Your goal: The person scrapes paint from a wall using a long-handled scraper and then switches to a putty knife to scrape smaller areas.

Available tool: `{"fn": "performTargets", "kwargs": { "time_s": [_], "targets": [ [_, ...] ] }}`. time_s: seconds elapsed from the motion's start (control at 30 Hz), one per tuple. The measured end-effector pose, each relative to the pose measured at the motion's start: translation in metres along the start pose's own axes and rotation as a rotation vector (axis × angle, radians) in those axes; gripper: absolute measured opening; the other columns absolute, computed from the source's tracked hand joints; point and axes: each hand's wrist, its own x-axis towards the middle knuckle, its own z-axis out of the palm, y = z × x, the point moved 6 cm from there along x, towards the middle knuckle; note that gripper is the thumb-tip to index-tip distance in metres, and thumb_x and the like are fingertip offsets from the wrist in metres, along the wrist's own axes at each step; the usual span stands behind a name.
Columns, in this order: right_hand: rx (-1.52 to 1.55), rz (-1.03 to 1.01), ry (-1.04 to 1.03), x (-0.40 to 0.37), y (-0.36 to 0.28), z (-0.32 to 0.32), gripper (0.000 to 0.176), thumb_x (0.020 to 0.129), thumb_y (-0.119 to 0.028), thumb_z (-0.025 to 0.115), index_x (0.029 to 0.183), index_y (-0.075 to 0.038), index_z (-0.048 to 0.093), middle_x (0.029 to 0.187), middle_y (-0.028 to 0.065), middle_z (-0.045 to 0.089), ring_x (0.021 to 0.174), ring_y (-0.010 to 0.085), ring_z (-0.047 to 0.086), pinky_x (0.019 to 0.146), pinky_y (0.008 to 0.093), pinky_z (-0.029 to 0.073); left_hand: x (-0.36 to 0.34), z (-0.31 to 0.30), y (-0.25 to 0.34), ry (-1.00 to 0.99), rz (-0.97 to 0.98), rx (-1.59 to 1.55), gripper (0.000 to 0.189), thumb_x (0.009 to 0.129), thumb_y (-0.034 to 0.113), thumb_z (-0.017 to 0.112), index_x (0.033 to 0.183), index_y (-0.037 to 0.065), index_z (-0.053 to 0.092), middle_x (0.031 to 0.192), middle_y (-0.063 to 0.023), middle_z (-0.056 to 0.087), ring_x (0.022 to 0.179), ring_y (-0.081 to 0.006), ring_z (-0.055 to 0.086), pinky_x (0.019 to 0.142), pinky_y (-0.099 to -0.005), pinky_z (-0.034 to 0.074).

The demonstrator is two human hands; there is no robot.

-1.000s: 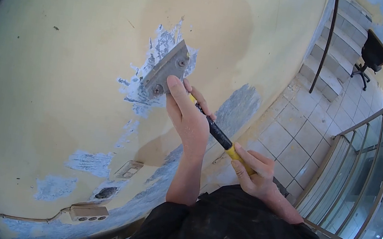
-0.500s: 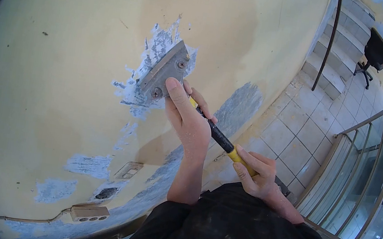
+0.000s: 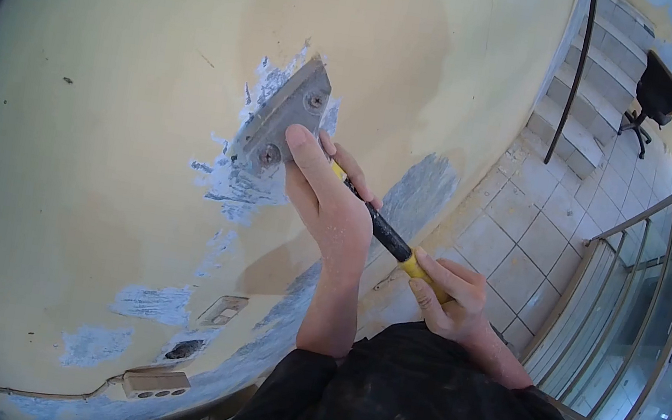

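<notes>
A long-handled scraper [image 3: 288,109] with a wide metal blade lies against the cream wall [image 3: 121,134]. Its blade covers part of a ragged bare patch [image 3: 248,188] where bluish-white plaster shows. My left hand [image 3: 329,196] is closed round the neck just behind the blade, thumb resting on the metal head. Farther down, my right hand [image 3: 453,297] grips the yellow end of the black-and-yellow handle. Two screws show on the blade's clamp plate.
Lower on the wall are an open socket hole [image 3: 185,349], a switch frame [image 3: 224,311] and a socket block [image 3: 155,384] with a cable. Rightward stand a glass-and-metal case [image 3: 644,300], white steps [image 3: 586,108], a dark rail [image 3: 574,80] and an office chair [image 3: 657,93].
The scraper blade has slid a little up and to the left over the patch. My left hand has shifted slightly with it, while my right hand keeps nearly the same place.
</notes>
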Motion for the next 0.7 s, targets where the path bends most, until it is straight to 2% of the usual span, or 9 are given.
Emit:
{"fn": "performTargets", "kwargs": {
  "time_s": [0.23, 0.4, 0.53, 0.6, 0.7],
  "targets": [
    [-0.052, -0.035, 0.059, 0.029, 0.0, -0.011, 0.045, 0.089, 0.001, 0.073, 0.133, 0.002, 0.065, 0.076, 0.0153, 0.065, 0.058, 0.0187, 0.061, 0.055, 0.029, 0.048, 0.018, 0.028, 0.018, 0.018, -0.014, -0.011, 0.053, 0.108, 0.055, 0.034, 0.087, 0.008, 0.043, 0.053, -0.0024, 0.042, 0.038, -0.0121, 0.04, 0.037, -0.0273, 0.037],
    [-0.056, -0.031, 0.073, 0.045, 0.001, -0.019, 0.046, 0.089, 0.001, 0.072, 0.134, 0.001, 0.065, 0.072, 0.0134, 0.062, 0.056, 0.0162, 0.056, 0.053, 0.0292, 0.046, 0.028, 0.046, 0.032, -0.033, 0.105, 0.023, 0.052, 0.109, 0.054, 0.033, 0.087, 0.008, 0.042, 0.053, -0.0017, 0.04, 0.038, -0.012, 0.04, 0.039, -0.027, 0.038],
    [-0.043, -0.036, 0.052, 0.021, 0.007, -0.012, 0.047, 0.088, 0.002, 0.072, 0.135, 0.001, 0.064, 0.071, 0.0131, 0.061, 0.055, 0.0171, 0.055, 0.052, 0.0301, 0.045, 0.012, 0.024, 0.012, -0.025, 0.053, -0.011, 0.051, 0.109, 0.054, 0.033, 0.088, 0.008, 0.042, 0.053, -0.0015, 0.04, 0.038, -0.012, 0.039, 0.04, -0.0266, 0.039],
    [-0.015, -0.049, 0.043, 0.006, 0.006, -0.008, 0.047, 0.088, 0.003, 0.072, 0.135, 0.001, 0.064, 0.072, 0.0135, 0.062, 0.056, 0.0176, 0.056, 0.053, 0.0299, 0.046, -0.002, 0.004, -0.007, 0.051, -0.076, 0.018, 0.052, 0.106, 0.062, 0.035, 0.095, 0.012, 0.046, 0.061, 0.0007, 0.043, 0.045, -0.0099, 0.041, 0.042, -0.025, 0.038],
    [0.032, -0.002, -0.022, -0.011, 0.005, -0.002, 0.048, 0.088, 0.003, 0.073, 0.135, 0.001, 0.064, 0.074, 0.0146, 0.063, 0.057, 0.0188, 0.057, 0.054, 0.0295, 0.047, -0.013, -0.018, -0.021, 0.034, -0.064, 0.015, 0.051, 0.107, 0.061, 0.035, 0.096, 0.012, 0.045, 0.06, 0.0007, 0.042, 0.044, -0.0098, 0.041, 0.041, -0.0248, 0.038]
  ]
}}
